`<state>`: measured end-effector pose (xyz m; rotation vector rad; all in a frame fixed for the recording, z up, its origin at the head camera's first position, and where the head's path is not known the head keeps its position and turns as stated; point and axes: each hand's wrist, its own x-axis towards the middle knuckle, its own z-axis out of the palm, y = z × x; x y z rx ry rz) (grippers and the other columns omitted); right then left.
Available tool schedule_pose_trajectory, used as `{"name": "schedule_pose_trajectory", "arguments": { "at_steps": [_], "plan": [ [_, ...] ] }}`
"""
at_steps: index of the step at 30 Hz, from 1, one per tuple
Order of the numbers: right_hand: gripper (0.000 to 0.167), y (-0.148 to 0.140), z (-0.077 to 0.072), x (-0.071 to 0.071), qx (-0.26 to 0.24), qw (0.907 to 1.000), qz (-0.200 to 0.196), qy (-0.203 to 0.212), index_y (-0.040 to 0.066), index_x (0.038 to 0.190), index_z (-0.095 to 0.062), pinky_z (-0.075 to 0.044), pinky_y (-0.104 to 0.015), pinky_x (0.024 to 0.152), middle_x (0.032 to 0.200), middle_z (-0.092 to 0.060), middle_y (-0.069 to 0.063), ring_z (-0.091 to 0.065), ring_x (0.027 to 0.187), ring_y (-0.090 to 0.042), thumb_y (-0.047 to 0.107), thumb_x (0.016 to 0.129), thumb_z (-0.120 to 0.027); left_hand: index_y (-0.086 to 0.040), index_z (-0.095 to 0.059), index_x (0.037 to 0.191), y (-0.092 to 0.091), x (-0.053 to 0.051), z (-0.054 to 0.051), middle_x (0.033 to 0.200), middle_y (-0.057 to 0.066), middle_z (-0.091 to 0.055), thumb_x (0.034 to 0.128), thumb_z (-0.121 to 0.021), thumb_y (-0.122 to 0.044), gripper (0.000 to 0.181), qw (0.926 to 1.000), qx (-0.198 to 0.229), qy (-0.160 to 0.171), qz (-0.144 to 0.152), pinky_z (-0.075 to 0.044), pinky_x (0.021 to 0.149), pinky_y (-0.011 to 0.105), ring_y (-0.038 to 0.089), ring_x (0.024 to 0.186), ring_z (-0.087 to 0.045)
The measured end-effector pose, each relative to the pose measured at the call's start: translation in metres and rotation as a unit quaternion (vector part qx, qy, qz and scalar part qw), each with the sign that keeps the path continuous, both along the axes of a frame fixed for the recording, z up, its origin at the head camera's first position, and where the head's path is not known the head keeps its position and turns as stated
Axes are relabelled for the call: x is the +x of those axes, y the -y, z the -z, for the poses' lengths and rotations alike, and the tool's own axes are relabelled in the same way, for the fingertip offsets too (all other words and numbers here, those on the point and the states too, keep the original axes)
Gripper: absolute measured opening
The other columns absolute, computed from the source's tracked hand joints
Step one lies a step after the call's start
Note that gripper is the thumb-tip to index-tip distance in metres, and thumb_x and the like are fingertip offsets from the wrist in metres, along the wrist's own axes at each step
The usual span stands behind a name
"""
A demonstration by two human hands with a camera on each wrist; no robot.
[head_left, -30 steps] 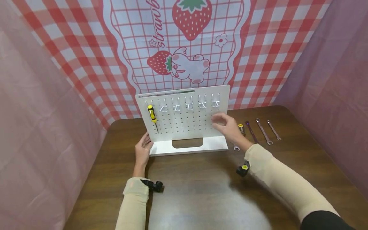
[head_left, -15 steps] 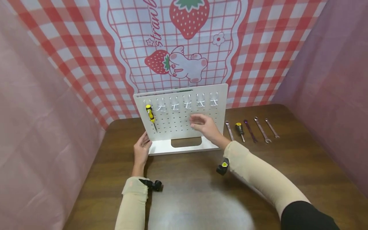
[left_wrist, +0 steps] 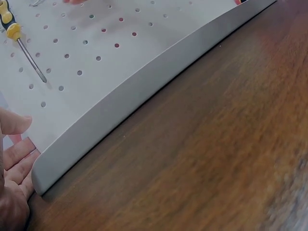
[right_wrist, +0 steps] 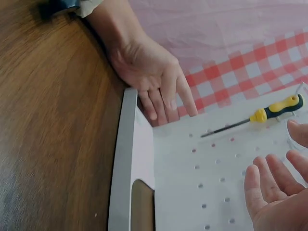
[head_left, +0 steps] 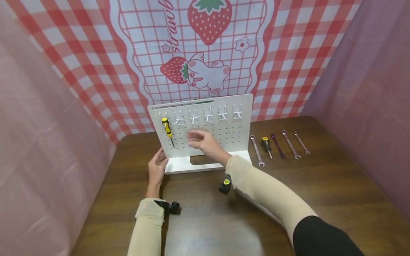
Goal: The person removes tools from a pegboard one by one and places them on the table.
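A white pegboard stand [head_left: 221,137] stands upright on the table, with a row of hooks near its top. On the leftmost hook hangs a yellow-and-black screwdriver [head_left: 167,128], shaft down. My left hand [head_left: 157,169] rests against the lower left edge of the stand, fingers fairly straight beside its base; the left wrist view shows the thumb [left_wrist: 17,122] near the board's edge. In front of the middle of the board is my right hand [head_left: 206,144], its fingers loosely bent with nothing between them. The right wrist view shows this hand [right_wrist: 279,192] below the screwdriver's handle.
Right of the stand lie a wrench [head_left: 257,151], a screwdriver with a yellow-and-black handle [head_left: 266,145], a purple wrench [head_left: 278,146] and more silver wrenches [head_left: 290,145] in a row on the wooden table [head_left: 205,220]. A checked cloth [head_left: 282,71] hangs behind.
My right hand has moved left across the front of the board, from its right side to the middle, uncovering the tools on the right. My left hand stays at the stand's edge.
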<state>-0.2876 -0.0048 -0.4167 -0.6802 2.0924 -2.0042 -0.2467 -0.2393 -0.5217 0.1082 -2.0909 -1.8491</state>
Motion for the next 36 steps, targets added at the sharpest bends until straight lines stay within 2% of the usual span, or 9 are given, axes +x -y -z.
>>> {"name": "schedule_pose_trajectory", "arguments": {
  "at_steps": [10, 15, 17, 20, 23, 26, 30, 33, 36],
  "plan": [
    [0.049, 0.032, -0.007, -0.01, 0.02, 0.9997, 0.008, 0.008, 0.001, 0.138, -0.058, -0.056, -0.033, 0.091, 0.134, -0.063, -0.016, -0.064, 0.117, -0.028, 0.001, 0.091, -0.07, -0.003, -0.049, 0.148, 0.004, 0.0, -0.002, 0.14, 0.026, -0.056, 0.0963, -0.059, 0.005, 0.054, 0.9999, 0.008, 0.0, 0.014, -0.041, 0.111, 0.048, 0.038, 0.129, -0.053],
    [0.05, 0.045, -0.009, -0.018, 0.044, 0.999, 0.001, 0.006, 0.003, 0.14, -0.056, -0.057, -0.037, 0.091, 0.133, -0.063, -0.015, -0.064, 0.115, -0.027, 0.003, 0.092, -0.071, 0.005, -0.047, 0.147, -0.004, 0.013, -0.027, 0.137, 0.031, -0.055, 0.0948, -0.057, 0.009, 0.053, 0.9997, -0.003, -0.001, 0.024, -0.041, 0.109, 0.052, 0.043, 0.128, -0.053],
    [0.05, 0.051, -0.009, -0.02, 0.045, 0.9989, -0.005, 0.011, 0.002, 0.14, -0.056, -0.058, -0.038, 0.085, 0.131, -0.064, -0.017, -0.066, 0.109, -0.025, 0.002, 0.092, -0.07, 0.008, -0.047, 0.146, -0.007, 0.018, -0.036, 0.136, 0.033, -0.055, 0.0939, -0.057, 0.011, 0.053, 0.9997, -0.004, -0.005, 0.026, -0.042, 0.108, 0.053, 0.045, 0.127, -0.053],
    [0.05, 0.059, -0.009, -0.022, 0.045, 0.9987, -0.014, 0.02, 0.0, 0.14, -0.056, -0.058, -0.045, 0.083, 0.129, -0.065, -0.019, -0.066, 0.102, -0.023, 0.0, 0.092, -0.07, 0.009, -0.047, 0.145, -0.007, 0.019, -0.035, 0.135, 0.035, -0.055, 0.0931, -0.057, 0.012, 0.053, 0.9996, -0.002, -0.013, 0.026, -0.042, 0.106, 0.053, 0.046, 0.126, -0.053],
    [0.05, 0.065, -0.009, -0.022, 0.044, 0.9987, -0.009, 0.024, -0.003, 0.139, -0.056, -0.057, -0.049, 0.086, 0.128, -0.065, -0.021, -0.067, 0.103, -0.024, -0.001, 0.091, -0.07, 0.008, -0.048, 0.145, -0.006, 0.018, -0.034, 0.134, 0.034, -0.057, 0.0929, -0.058, 0.011, 0.053, 0.9996, -0.005, -0.016, 0.025, -0.046, 0.104, 0.046, 0.045, 0.125, -0.054],
    [0.049, 0.07, -0.01, -0.021, 0.047, 0.9987, 0.002, 0.02, -0.005, 0.138, -0.055, -0.057, -0.049, 0.087, 0.127, -0.065, -0.022, -0.067, 0.105, -0.028, -0.002, 0.091, -0.07, 0.008, -0.048, 0.144, -0.006, 0.019, -0.034, 0.133, 0.034, -0.057, 0.0927, -0.059, 0.011, 0.053, 0.9995, -0.006, -0.018, 0.025, -0.048, 0.098, 0.032, 0.045, 0.125, -0.055],
    [0.048, 0.076, -0.011, -0.018, 0.046, 0.9987, 0.012, 0.017, -0.007, 0.137, -0.055, -0.058, -0.048, 0.085, 0.125, -0.065, -0.023, -0.068, 0.096, -0.025, -0.003, 0.091, -0.069, 0.008, -0.049, 0.144, -0.006, 0.019, -0.034, 0.132, 0.034, -0.057, 0.0924, -0.059, 0.012, 0.053, 0.9994, -0.002, -0.021, 0.026, -0.047, 0.09, 0.017, 0.046, 0.124, -0.055],
    [0.044, 0.08, -0.011, -0.018, 0.041, 0.9989, 0.016, 0.016, -0.008, 0.133, -0.058, -0.059, -0.039, 0.074, 0.118, -0.067, -0.022, -0.068, 0.083, -0.019, -0.001, 0.092, -0.069, 0.009, -0.049, 0.143, -0.006, 0.019, -0.034, 0.132, 0.034, -0.058, 0.0921, -0.059, 0.012, 0.052, 0.9994, -0.001, -0.022, 0.026, -0.047, 0.087, 0.015, 0.045, 0.123, -0.056],
    [0.035, 0.083, -0.01, -0.018, 0.047, 0.9987, 0.02, 0.003, -0.008, 0.125, -0.063, -0.054, -0.026, 0.061, 0.105, -0.07, -0.02, -0.066, 0.072, -0.015, 0.003, 0.093, -0.069, 0.008, -0.05, 0.143, -0.006, 0.019, -0.034, 0.131, 0.034, -0.058, 0.0919, -0.06, 0.012, 0.052, 0.9994, -0.003, -0.025, 0.026, -0.047, 0.088, 0.015, 0.043, 0.122, -0.056]
  ]
}}
